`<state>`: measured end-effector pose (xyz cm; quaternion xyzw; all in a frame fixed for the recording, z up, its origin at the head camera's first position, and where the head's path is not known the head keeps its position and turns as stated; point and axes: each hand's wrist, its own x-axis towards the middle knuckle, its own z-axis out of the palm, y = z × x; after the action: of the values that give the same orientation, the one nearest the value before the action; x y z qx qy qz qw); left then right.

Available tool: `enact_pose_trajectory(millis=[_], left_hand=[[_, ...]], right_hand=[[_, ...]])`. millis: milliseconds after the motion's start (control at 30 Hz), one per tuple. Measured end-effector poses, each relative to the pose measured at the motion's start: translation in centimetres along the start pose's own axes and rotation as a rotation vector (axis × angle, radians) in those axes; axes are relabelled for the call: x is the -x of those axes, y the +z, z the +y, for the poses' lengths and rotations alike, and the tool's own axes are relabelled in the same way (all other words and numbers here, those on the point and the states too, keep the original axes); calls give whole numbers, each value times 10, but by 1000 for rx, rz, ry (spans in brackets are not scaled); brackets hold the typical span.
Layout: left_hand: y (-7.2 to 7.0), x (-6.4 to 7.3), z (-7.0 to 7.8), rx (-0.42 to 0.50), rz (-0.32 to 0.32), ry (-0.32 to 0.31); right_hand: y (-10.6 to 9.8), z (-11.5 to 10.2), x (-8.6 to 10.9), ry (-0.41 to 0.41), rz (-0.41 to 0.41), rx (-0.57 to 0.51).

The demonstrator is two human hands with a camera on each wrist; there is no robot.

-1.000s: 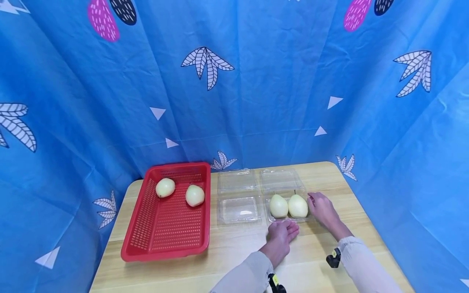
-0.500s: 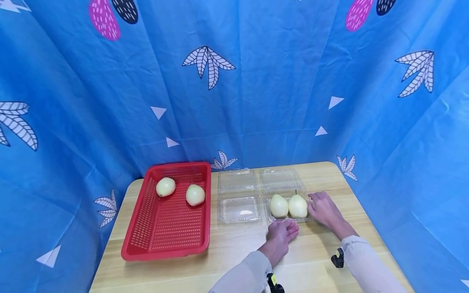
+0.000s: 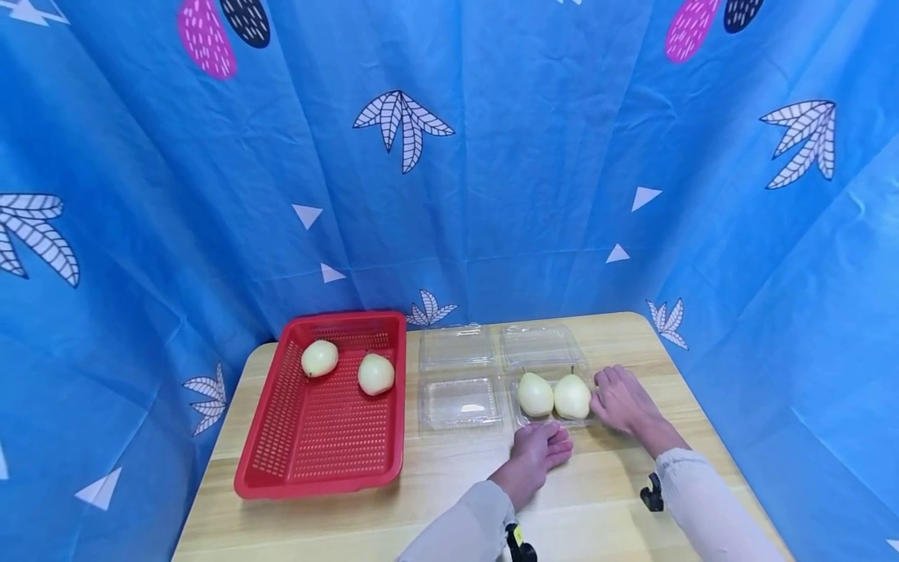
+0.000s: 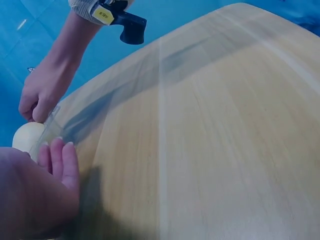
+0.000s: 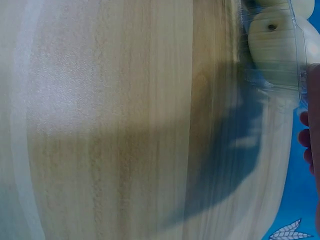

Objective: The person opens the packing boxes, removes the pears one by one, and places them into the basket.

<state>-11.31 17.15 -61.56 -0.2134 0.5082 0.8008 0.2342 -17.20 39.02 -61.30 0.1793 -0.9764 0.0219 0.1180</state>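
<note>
Two pale green pears, one on the left (image 3: 535,394) and one on the right (image 3: 572,396), sit side by side in a clear plastic clamshell box (image 3: 521,420), stems up. Its lid (image 3: 539,345) lies folded back behind them. My left hand (image 3: 537,454) is at the box's front edge, its visible fingers nearly straight and palm side turned up in the left wrist view. My right hand (image 3: 623,400) is at the box's right end, fingers curled, thumb by the rim and right pear. Whether it pinches the rim is hidden; in the right wrist view only some fingertips (image 5: 304,137) show.
On the left stands a red plastic basket (image 3: 319,487) with two more pears, one at the back left (image 3: 319,358) and one at right (image 3: 375,375). Another clear clamshell box (image 3: 460,402) lies open between basket and hands. A blue curtain (image 3: 449,195) surrounds the wooden table (image 3: 449,499).
The right pear's stem has shifted slightly to the right, and the two stems stand a little farther apart. My right hand has moved slightly right and its fingers have shifted; the left hand has barely moved.
</note>
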Motion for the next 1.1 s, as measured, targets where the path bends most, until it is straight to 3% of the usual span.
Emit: enact_pose_trajectory(millis=[167,533,800,933,1100], left_hand=[[-3,2,2,-88,-21,-4],[-9,6,7,-159,-93,-12],[-13,14,16,-305,-132,-28],[-12,19,24,-437,-180,17],[-10,20,31,-684,-193,152]], right_hand=[[-2,-1,-2,11,-18,13],[-2,-1,-1,2,-16,22],[0,0,0,-7,1,23],[0,0,0,-8,14,20],[1,0,1,0,-8,23]])
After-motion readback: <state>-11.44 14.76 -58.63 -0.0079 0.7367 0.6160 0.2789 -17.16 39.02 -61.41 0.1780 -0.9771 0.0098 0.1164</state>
